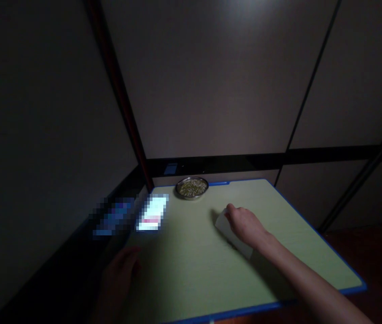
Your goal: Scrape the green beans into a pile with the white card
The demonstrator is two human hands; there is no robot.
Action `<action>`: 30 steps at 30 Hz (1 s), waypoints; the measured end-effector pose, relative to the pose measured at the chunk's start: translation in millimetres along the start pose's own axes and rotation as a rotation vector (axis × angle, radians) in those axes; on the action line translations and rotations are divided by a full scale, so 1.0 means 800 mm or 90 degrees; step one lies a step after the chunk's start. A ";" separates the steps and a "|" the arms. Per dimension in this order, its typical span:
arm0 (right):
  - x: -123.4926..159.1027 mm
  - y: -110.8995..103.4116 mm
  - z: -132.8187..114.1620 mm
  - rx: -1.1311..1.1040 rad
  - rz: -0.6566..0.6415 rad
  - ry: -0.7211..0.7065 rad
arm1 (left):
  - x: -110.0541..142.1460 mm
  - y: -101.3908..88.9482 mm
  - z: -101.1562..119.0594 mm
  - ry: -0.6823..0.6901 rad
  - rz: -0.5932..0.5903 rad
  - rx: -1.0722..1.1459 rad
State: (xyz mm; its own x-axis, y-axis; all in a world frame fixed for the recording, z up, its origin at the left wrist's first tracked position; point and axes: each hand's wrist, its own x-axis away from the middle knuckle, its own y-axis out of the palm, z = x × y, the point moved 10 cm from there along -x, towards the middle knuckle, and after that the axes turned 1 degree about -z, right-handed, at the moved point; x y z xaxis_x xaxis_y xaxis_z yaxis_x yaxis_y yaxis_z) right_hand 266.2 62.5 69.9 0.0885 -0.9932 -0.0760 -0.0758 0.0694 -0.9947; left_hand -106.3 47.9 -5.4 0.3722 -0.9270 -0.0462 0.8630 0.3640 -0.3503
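A pale green table [184,270] with a blue edge fills the lower middle of the view, its far side close to a panelled wall [211,90]. The wall is dull and brownish-grey, crossed by thin dark seams and a glossy black band [231,164] just above the table's far edge. A dark reddish upright strip [120,94] slants down toward the far left corner of the table, and a darker wall [35,135] stands on the left. The room is dim, with a soft patch of light high on the panels; a dark reddish floor shows at the right.

The right hand [245,225] reaches in over the right half of the table, fingers closed on the upper edge of a white sheet-like piece [233,236], which is tilted and partly hidden by the hand. It lies right of the middle of the table, and a shadow falls beside it. The left hand [123,270] is in shadow at the near left, its fingers loosely curled; whether it holds anything cannot be told.

A round metal dish [192,197] of small green and whitish pieces [193,186] sits near the far left corner. Nearer, at the left edge, a bright pixelated rectangle [152,213] glows.
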 end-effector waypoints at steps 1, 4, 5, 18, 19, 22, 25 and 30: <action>0.000 0.001 -0.001 0.002 -0.001 0.001 | 0.001 0.001 0.001 0.000 -0.001 -0.001; -0.002 0.002 -0.002 0.007 -0.003 0.005 | 0.004 0.002 0.005 0.004 -0.006 -0.006; -0.002 0.003 -0.003 0.009 -0.004 0.006 | 0.004 0.002 0.007 0.006 -0.008 -0.008; -0.002 0.008 0.014 0.019 0.000 0.026 | 0.005 0.008 0.003 0.002 -0.017 0.002; -0.002 0.009 0.017 0.018 0.000 0.030 | 0.005 0.008 0.003 0.001 -0.018 -0.003; -0.001 0.010 0.025 0.011 -0.004 0.035 | 0.005 0.008 0.003 -0.004 -0.022 -0.013; 0.001 -0.001 0.036 0.004 0.000 0.038 | 0.005 0.006 0.004 -0.009 -0.022 -0.014; 0.006 -0.035 0.075 -0.005 0.029 0.101 | 0.007 0.005 0.005 -0.007 -0.034 -0.031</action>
State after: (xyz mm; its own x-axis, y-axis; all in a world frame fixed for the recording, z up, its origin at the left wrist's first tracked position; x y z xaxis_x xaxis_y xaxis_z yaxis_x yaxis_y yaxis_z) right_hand 328.5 61.3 93.6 -0.0733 -0.9914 -0.1082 -0.0832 0.1142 -0.9900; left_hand -99.2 44.8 -3.3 0.3296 -0.9440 -0.0162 0.8643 0.3086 -0.3973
